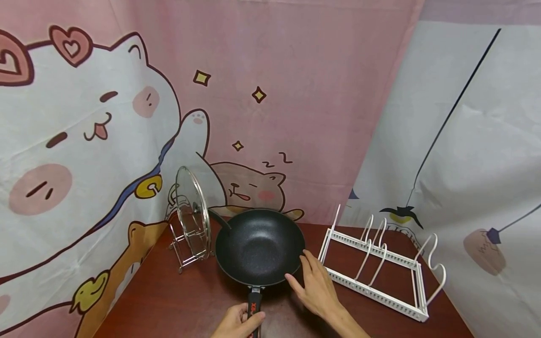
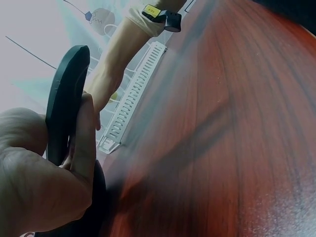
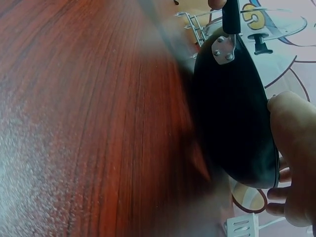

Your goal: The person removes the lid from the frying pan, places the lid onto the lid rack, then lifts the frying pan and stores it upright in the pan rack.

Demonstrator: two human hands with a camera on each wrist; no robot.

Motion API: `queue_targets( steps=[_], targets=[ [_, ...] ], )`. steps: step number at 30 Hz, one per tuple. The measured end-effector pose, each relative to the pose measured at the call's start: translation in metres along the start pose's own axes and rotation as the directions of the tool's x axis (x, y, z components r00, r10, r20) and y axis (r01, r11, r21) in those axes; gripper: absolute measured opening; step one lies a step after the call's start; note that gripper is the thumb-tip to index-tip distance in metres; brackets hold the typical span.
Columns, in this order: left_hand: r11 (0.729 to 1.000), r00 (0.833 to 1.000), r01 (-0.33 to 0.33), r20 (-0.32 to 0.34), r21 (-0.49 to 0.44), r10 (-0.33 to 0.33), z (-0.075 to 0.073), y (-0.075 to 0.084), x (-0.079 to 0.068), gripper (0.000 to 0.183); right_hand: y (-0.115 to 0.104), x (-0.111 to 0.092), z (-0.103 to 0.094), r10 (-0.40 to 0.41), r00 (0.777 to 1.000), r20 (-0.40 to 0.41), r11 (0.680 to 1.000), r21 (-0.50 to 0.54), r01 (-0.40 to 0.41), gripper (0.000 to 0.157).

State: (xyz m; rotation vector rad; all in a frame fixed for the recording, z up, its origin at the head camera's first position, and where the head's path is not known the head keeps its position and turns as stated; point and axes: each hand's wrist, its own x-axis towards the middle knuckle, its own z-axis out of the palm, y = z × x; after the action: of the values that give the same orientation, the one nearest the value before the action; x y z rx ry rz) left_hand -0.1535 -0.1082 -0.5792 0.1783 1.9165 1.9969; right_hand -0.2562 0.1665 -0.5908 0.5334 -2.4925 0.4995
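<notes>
A black wok (image 1: 258, 246) sits in the middle of the head view, its inside facing up and its long handle (image 1: 254, 300) towards me. My left hand (image 1: 238, 321) grips that handle, thumb along one side and fingers curled round the other; the left wrist view shows the dark handle (image 2: 68, 103) in its hold. My right hand (image 1: 317, 286) lies at the wok's right rim, thumb and fingers spread apart, fingertips right at the edge. In the right wrist view the thumb (image 3: 284, 106) meets the rim, with dark shadow on the table beside the wok's outer wall (image 3: 232, 113).
At the left, a wire rack (image 1: 186, 256) holds a glass lid (image 1: 203, 211) upright, close beside the wok. A white expandable rack (image 1: 380, 291) with upright wire dividers lies at the right, near my right hand. The reddish-brown table (image 1: 169, 310) meets a printed curtain (image 1: 313, 117) behind.
</notes>
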Motion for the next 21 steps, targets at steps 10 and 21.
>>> queue_targets(
  steps=[10,21],
  targets=[
    [0.999,1.0,-0.026,-0.002,0.024,0.026,0.0048,0.0015,0.0026,0.026,0.0029,0.0026,-0.0017,-0.003,1.0,0.009,1.0,0.014,0.002,0.074],
    [1.0,1.0,-0.015,-0.002,0.014,0.015,0.0099,-0.0004,0.0069,0.023,0.0076,0.007,-0.0041,0.011,0.999,0.043,0.999,0.039,-0.013,0.073]
  ],
)
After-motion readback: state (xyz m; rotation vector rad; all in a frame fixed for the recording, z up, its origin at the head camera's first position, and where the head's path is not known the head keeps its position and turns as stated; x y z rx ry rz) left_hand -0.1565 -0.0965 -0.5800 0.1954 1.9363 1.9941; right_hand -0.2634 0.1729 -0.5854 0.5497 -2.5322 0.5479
